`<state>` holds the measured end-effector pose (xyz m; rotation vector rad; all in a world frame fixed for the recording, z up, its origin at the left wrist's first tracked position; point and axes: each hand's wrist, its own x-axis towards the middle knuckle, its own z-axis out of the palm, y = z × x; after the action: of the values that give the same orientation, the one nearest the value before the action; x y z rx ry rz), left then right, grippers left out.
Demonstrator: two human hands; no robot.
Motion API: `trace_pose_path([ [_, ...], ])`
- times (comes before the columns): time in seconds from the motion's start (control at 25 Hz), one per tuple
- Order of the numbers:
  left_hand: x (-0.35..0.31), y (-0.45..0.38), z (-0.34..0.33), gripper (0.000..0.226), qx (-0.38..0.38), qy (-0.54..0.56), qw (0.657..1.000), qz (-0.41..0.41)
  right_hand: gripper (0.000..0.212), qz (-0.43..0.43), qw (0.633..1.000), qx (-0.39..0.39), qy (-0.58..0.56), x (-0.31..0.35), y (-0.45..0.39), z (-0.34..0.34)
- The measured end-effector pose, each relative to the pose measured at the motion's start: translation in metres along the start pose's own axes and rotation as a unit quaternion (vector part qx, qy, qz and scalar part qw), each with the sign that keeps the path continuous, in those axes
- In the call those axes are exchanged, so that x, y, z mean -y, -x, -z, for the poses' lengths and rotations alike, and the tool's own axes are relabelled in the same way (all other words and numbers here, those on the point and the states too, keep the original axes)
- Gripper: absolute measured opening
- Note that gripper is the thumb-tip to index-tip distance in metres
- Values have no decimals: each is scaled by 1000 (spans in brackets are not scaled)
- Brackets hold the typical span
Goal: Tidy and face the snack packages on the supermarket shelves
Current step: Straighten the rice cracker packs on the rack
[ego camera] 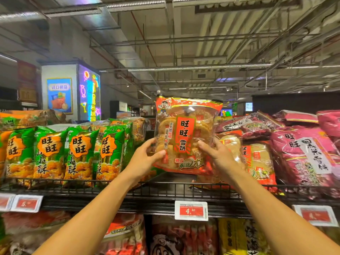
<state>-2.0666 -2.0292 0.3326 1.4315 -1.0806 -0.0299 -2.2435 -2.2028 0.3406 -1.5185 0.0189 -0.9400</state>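
**Rice cracker bag held up over the top shelf gap**

Above the front rail of the top shelf [165,188], near its middle, a red-and-clear bag of rice crackers [185,135] is held upright with its label facing out. The left hand [147,155] grips its lower left edge, thumb across the front; the right hand [219,153] grips the lower right edge the same way, so both hands are closed around the one bag. Its bottom hangs just above a bare stretch of shelf between the green snack bags [81,153] toward the left end and the slumped red cracker bags [257,159] just to the right, with magenta bags [303,153] at the right end.

Judging from this, the bag is about to be stood in the gap. The main risk is that it topples forward over the low rail, since nothing stands behind it to lean on. Squeezing the thin film could crack the brittle discs inside. Pushing it in could also nudge the leaning bags at the right, which look loosely stacked and could slide down. The price tag [191,210] sits directly below the gap.
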Motion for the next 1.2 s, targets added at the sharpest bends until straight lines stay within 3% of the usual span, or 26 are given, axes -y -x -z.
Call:
trace_pose_path([
  [0.16, 12, 2, 1, 43, 21, -41, 999, 21, 33, 2, 984, -13, 178, -13, 4, 10],
  [0.36, 22, 2, 4, 35, 72, -42, 993, 84, 69, -11, 941, -63, 334, -20, 6, 7],
  [0.52, 24, 0, 9, 42, 81, -15, 991, 108, 58, -67, 962, -39, 260, -16, 9, 8],
  [0.64, 25, 3, 10, 65, 72, -33, 992, 98, 53, -100, 966, -6, 238, -14, 11, 12],
  [0.76, 29, 3, 7, 71, 54, -116, 989, 74, 53, -74, 958, -8, 278, -18, 15, 8],
  [0.96, 34, 1, 5, 90, 39, -135, 988, 58, 71, -39, 947, -40, 316, -23, 17, 3],
  [1.2, 33, 8, 8, 101, 30, -139, 990, 9, 64, -6, 948, -89, 306, -24, 21, 3],
])
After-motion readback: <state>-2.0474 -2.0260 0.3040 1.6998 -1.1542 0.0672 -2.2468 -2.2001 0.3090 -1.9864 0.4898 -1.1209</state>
